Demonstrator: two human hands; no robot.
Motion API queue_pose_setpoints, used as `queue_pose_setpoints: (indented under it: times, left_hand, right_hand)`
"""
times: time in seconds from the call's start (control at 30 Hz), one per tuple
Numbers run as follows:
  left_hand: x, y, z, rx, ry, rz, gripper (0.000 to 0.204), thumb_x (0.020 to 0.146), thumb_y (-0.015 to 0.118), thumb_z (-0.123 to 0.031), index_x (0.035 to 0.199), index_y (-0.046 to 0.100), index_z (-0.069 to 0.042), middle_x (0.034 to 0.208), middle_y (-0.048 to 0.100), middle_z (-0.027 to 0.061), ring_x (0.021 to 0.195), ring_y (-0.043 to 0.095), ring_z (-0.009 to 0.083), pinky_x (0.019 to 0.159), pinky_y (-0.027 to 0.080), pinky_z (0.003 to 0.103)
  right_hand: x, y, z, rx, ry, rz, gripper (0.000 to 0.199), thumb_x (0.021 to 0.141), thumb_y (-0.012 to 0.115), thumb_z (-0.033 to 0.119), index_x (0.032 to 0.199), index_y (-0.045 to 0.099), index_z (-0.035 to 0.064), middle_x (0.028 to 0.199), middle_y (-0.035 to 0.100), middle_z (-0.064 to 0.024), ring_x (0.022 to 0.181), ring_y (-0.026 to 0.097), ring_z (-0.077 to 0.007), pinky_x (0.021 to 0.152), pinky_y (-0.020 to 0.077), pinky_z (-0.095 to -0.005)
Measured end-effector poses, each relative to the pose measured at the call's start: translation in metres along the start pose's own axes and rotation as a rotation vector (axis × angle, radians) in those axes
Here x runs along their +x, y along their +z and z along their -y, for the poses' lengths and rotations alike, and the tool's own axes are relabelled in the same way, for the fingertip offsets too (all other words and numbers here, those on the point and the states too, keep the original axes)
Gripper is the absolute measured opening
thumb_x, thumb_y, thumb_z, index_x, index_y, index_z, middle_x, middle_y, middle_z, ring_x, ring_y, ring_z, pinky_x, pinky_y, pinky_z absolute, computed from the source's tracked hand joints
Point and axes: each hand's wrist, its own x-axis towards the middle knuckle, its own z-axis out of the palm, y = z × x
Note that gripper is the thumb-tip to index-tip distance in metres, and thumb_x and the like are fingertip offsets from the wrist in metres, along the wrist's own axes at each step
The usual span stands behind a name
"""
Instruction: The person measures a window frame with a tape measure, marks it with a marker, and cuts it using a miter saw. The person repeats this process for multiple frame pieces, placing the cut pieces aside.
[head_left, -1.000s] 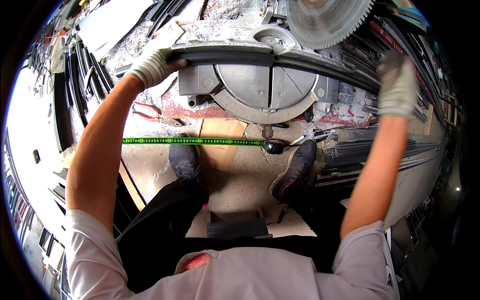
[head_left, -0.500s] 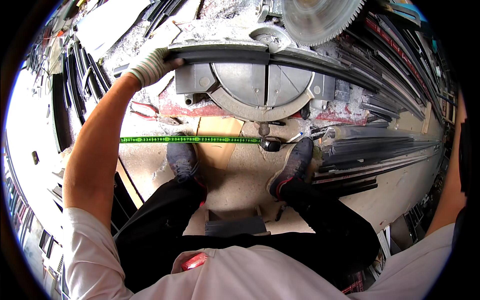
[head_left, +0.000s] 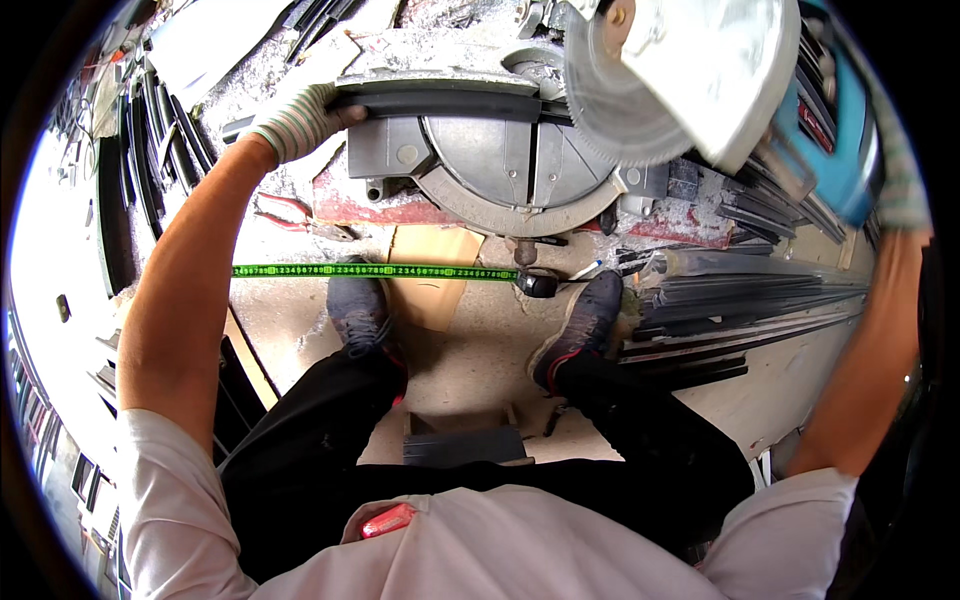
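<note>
My left hand [head_left: 298, 124], in a striped knit glove, presses a long black profile strip [head_left: 440, 104] against the fence of a miter saw. Its thumb lies along the near side of the strip. At the far right my right hand [head_left: 902, 190], gloved and blurred, is at the handle side of the blue saw head [head_left: 840, 150]; its fingers are partly hidden. The round toothed saw blade [head_left: 625, 115] and its pale guard [head_left: 715, 70] hang over the right part of the grey saw table [head_left: 480, 160], covering part of the strip.
A green tape measure [head_left: 400, 271] lies extended across the floor by my shoes, beside a pen [head_left: 588, 270]. Red-handled pliers [head_left: 290, 215] rest near the saw base. Dark strips [head_left: 740, 305] are stacked at right; more strips [head_left: 130, 180] lie at left.
My right arm has come into view at the right, and the saw head has swung down and toward me with it. My left hand stays on the strip.
</note>
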Motion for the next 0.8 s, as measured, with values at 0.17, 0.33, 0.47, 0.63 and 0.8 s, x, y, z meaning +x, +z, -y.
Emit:
queue_pose_setpoints:
  times: [0.17, 0.33, 0.47, 0.63, 0.8]
  left_hand:
    - [-0.017, -0.006, 0.022, 0.018, -0.025, -0.059, 0.04, 0.098, 0.072, -0.032, 0.121, 0.069, 0.001, 0.104, 0.075, 0.0134, 0.093, 0.065, 0.0177, 0.091, 0.053, 0.037]
    - [-0.013, -0.005, 0.005, 0.014, -0.03, -0.034, 0.044, 0.097, 0.072, -0.036, 0.12, 0.069, 0.001, 0.1, 0.074, 0.0124, 0.09, 0.064, 0.0177, 0.089, 0.053, 0.037]
    - [-0.014, -0.004, 0.003, 0.032, -0.027, -0.05, 0.045, 0.097, 0.073, -0.038, 0.119, 0.07, 0.001, 0.099, 0.074, 0.012, 0.088, 0.063, 0.0176, 0.086, 0.053, 0.037]
    - [-0.016, -0.001, 0.01, 0.007, 0.009, -0.117, 0.04, 0.095, 0.074, -0.034, 0.113, 0.071, 0.002, 0.091, 0.073, 0.012, 0.082, 0.062, 0.02, 0.083, 0.053, 0.038]
    - [-0.013, -0.004, 0.011, 0.016, -0.01, -0.04, 0.046, 0.097, 0.072, -0.038, 0.122, 0.068, 0.002, 0.103, 0.074, 0.0143, 0.093, 0.065, 0.0204, 0.091, 0.053, 0.037]
  right_hand:
    - [-0.065, 0.047, -0.038, 0.039, -0.214, -0.167, 0.043, 0.103, 0.062, 0.027, 0.137, 0.057, 0.0014, 0.095, 0.068, -0.0033, 0.077, 0.063, -0.0071, 0.073, 0.0548, -0.0222]
    - [-0.102, 0.062, -0.074, 0.118, -0.462, -0.169, 0.054, 0.101, 0.066, 0.024, 0.147, 0.045, 0.0061, 0.085, 0.068, -0.0053, 0.079, 0.069, -0.012, 0.086, 0.0623, -0.0302]
    - [-0.111, 0.073, -0.081, 0.06, -0.37, -0.275, 0.056, 0.1, 0.065, 0.032, 0.146, 0.047, 0.0051, 0.1, 0.066, -0.0101, 0.086, 0.068, -0.0172, 0.088, 0.0605, -0.0332]
    - [-0.116, 0.08, -0.092, -0.144, -0.437, -0.382, 0.056, 0.101, 0.061, 0.039, 0.142, 0.05, 0.0034, 0.12, 0.056, -0.0151, 0.103, 0.062, -0.0231, 0.093, 0.0561, -0.0382]
    - [-0.119, 0.086, -0.094, -0.102, -0.52, -0.34, 0.051, 0.104, 0.058, 0.02, 0.146, 0.04, -0.0023, 0.088, 0.064, -0.0146, 0.068, 0.063, -0.0145, 0.066, 0.0597, -0.0298]
